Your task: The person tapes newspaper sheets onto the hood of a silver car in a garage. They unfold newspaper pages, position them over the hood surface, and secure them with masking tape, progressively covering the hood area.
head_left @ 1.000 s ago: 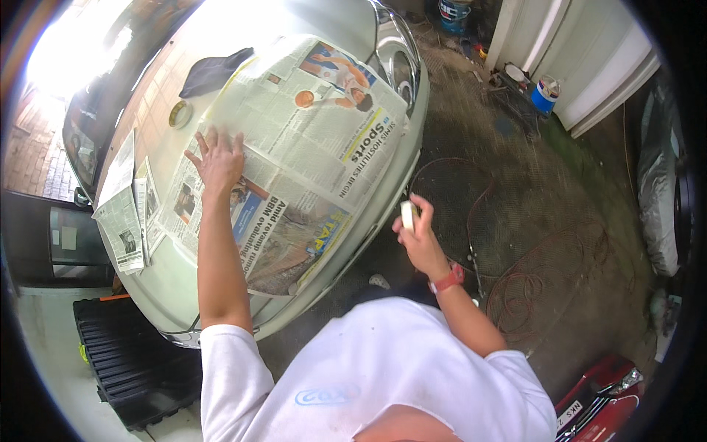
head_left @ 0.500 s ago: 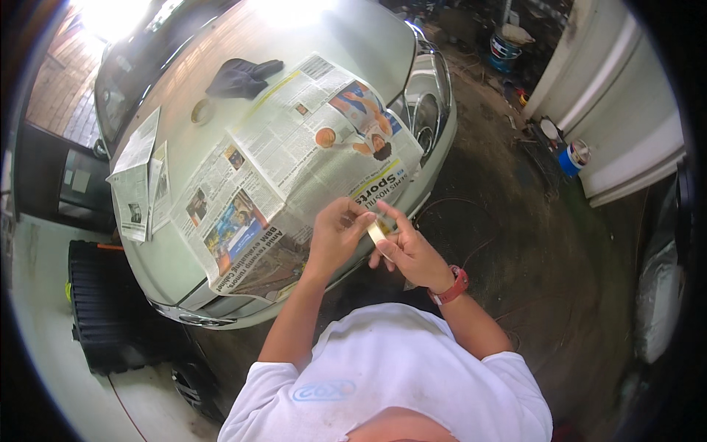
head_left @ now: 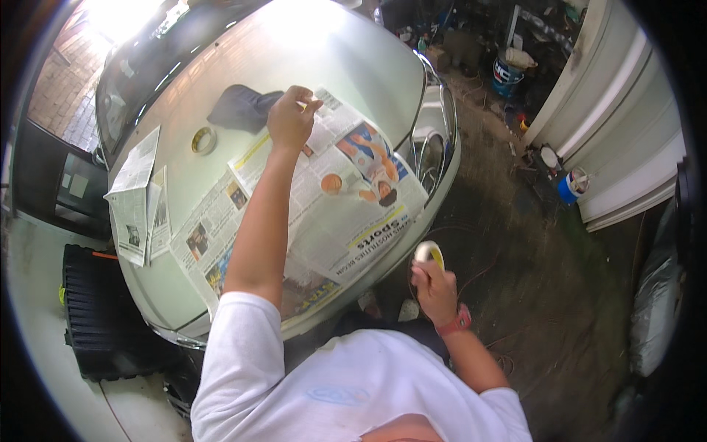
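Newspaper lies on car hood. R hand: clamped on tape roll, right of newspaper. L hand: over newspaper's far edge, fingertips together; can't tell if gripping anything. Risk: newspaper may slip/crease; poss. cause: L hand drag.

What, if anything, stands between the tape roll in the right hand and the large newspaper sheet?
Nothing visible does: the right hand holds the tape roll near the car's front edge. The left forearm crosses the newspaper sheet farther left, away from that gap.
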`<control>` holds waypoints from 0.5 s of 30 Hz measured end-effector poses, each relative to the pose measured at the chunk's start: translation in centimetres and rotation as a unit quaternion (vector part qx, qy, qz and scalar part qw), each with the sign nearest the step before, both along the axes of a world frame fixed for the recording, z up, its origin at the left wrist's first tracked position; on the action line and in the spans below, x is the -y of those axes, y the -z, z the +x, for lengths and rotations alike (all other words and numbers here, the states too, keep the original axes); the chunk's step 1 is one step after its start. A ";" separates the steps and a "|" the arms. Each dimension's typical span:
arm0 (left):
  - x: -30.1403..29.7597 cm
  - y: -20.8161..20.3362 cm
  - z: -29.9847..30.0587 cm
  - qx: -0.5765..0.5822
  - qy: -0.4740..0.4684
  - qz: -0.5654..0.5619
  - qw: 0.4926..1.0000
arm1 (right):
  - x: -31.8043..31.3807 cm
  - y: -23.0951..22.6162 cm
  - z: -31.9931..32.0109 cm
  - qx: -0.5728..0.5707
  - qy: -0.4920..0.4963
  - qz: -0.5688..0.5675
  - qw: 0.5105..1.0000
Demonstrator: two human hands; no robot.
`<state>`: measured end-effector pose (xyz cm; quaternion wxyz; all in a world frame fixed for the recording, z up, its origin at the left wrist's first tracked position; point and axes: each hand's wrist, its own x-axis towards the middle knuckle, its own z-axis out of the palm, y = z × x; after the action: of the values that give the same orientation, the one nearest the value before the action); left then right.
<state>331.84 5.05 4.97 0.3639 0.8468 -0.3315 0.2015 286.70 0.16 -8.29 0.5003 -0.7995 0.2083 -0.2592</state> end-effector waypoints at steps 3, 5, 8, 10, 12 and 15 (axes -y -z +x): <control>3.2 -0.1 5.4 0.020 0.000 0.069 0.997 | -0.6 3.7 -4.1 -0.101 0.093 -0.005 0.991; 4.9 -0.1 7.7 -0.001 -0.008 0.134 0.991 | -1.8 5.5 -7.1 -0.148 0.152 -0.003 0.977; 5.9 0.1 9.6 -0.043 -0.030 0.215 0.975 | -3.7 7.1 -11.4 -0.185 0.221 0.053 0.956; 6.1 -0.5 10.5 -0.051 -0.053 0.231 0.970 | -4.7 7.4 -13.2 -0.210 0.249 0.068 0.943; 6.1 -1.4 11.2 -0.048 -0.078 0.275 0.957 | -5.2 7.5 -14.1 -0.223 0.264 0.081 0.935; 6.0 -2.4 12.1 -0.081 -0.101 0.329 0.935 | -5.3 7.3 -13.9 -0.206 0.266 0.069 0.939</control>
<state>343.96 -0.97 7.35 0.0679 0.9617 -0.2612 0.0480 272.85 5.50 -15.56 0.4127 -0.7144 0.5294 -0.1977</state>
